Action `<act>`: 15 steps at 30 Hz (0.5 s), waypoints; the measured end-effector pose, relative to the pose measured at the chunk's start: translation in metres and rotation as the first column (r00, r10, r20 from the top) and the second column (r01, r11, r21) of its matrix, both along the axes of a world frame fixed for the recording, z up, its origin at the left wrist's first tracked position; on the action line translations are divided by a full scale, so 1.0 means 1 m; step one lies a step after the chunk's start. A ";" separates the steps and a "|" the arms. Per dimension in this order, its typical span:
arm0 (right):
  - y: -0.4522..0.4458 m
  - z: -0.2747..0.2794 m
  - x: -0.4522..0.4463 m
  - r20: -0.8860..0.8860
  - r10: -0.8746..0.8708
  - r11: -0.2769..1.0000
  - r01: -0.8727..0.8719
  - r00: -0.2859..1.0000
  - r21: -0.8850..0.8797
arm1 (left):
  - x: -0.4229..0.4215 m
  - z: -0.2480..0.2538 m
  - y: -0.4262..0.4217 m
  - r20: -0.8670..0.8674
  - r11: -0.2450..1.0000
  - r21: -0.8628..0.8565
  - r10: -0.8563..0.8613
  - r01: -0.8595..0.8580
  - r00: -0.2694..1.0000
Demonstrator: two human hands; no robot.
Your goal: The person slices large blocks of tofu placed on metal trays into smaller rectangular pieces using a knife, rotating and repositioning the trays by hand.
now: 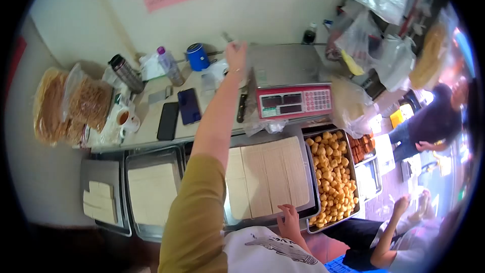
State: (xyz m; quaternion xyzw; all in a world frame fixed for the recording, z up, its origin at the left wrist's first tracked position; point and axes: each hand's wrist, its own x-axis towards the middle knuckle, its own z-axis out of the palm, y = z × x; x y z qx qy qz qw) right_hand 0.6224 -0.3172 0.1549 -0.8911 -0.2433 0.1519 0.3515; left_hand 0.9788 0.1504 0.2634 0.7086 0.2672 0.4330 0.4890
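Note:
My left hand (236,56) reaches far forward, between the blue cup (197,57) and the scale (294,102). Its fingers are closed on a small, blurred greyish thing (227,37) that I cannot make out. My right hand (289,221) is close to my body at the near edge of a tray of pale slabs, possibly tofu (268,177). Its fingers are apart, with the tips over the slabs' near edge; whether they touch is unclear. A dark-handled knife (242,108) lies left of the scale.
Two phones (189,106) (167,121), a thermos (126,73), a bottle (171,66) and a mug (128,120) stand or lie at left. More slab trays (151,192) are nearer. Golden balls (333,179) fill a tray at right. People (432,116) (404,242) are beyond.

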 end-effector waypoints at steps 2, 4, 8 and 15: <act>0.004 0.008 0.005 -0.008 0.045 0.999 -0.045 0.999 0.019 | -0.007 0.022 -0.015 0.191 0.993 -0.116 0.052 -0.030 0.980; 0.006 0.014 0.013 0.004 0.065 0.997 -0.065 0.998 0.039 | -0.026 0.055 -0.028 0.352 0.968 -0.251 0.107 -0.017 0.930; 0.007 0.012 0.026 -0.088 0.028 0.968 -0.005 0.996 0.250 | -0.108 0.128 -0.084 0.646 0.901 -0.328 -0.006 0.285 0.763; 0.058 0.063 0.057 -0.357 0.217 0.710 0.104 0.909 0.696 | -0.310 0.158 -0.184 0.519 0.679 -0.268 -0.496 0.684 0.696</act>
